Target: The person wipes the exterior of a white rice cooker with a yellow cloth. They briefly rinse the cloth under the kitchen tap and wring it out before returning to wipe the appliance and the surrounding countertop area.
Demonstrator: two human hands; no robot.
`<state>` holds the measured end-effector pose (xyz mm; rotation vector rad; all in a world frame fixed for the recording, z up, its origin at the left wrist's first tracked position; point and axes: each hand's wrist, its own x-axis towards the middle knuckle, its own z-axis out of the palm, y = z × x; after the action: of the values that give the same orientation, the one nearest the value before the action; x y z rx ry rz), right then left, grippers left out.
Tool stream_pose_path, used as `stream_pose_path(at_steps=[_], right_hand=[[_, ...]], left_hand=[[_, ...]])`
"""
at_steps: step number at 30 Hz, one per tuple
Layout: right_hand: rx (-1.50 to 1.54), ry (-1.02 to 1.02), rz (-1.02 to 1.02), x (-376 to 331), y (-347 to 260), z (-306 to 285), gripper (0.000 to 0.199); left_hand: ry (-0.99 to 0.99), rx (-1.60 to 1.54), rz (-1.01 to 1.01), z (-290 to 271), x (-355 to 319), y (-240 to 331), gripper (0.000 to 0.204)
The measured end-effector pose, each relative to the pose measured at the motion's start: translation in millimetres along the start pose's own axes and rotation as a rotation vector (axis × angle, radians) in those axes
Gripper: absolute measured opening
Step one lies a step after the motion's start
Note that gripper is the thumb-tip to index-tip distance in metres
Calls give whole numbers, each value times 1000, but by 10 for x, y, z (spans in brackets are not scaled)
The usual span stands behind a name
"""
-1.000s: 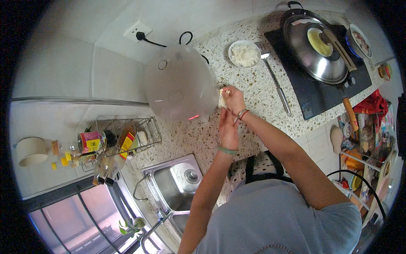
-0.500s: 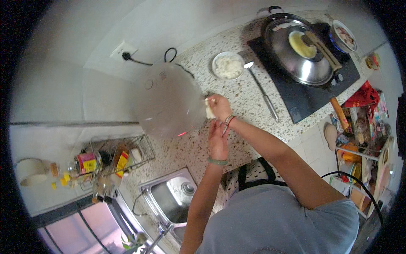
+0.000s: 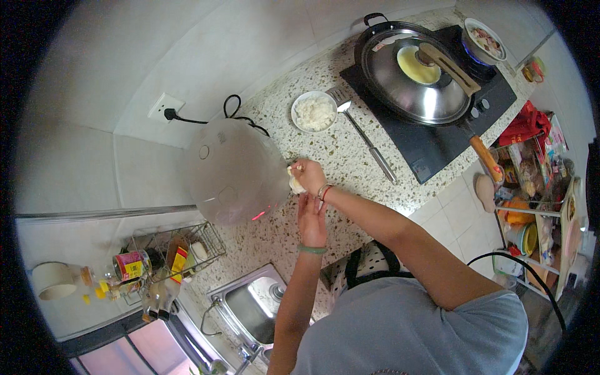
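Observation:
Close beside a rounded pale-grey rice cooker [image 3: 234, 165], my right hand [image 3: 310, 177] is closed round a small white object [image 3: 295, 182], mostly hidden by my fingers. My left hand [image 3: 311, 220], its wrist in a green bangle, is just below with fingers stretched toward that object and the right wrist; whether its fingertips touch it is hidden. A red light shows on the cooker's near side. Further back on the speckled counter stands a white bowl of rice [image 3: 314, 112]. A metal spatula [image 3: 370, 142] lies to the right of it.
A lidded wok [image 3: 409, 94] sits on the black cooktop [image 3: 422, 165], its wooden handle jutting forward. A bowl of food [image 3: 484, 40] stands over a blue flame. At lower left are a sink [image 3: 253, 312] and a wire rack [image 3: 215, 240]. A stocked shelf [image 3: 531, 212] is at right.
The view has shifted slightly, so the counter things appear further left. Both hands keep nearly the same place beside the cooker, the right still gripping the white object.

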<state>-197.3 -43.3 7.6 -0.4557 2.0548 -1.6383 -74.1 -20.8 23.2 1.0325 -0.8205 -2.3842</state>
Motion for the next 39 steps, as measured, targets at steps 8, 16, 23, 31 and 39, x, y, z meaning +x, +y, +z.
stream_pose_path(at_steps=[8,16,23,31,39], right_hand=[[101,187,-244,124,-259,111,10],[-222,-72,-114,-40,292,20,12],[148,-238,115,-378,-306,-461,17],[-92,-89,-583,-263,-1363,-494,14],[-189,-115,-782,-124,-1563,-235,18]], left_hand=[[-20,-54,-1,-29,-72,83,61],[13,-10,67,-217,32,-178,48],[52,-61,66,-118,-184,-51,47],[-188,-100,121,485,-383,433,56],[-136,-122,137,512,-489,583,56]])
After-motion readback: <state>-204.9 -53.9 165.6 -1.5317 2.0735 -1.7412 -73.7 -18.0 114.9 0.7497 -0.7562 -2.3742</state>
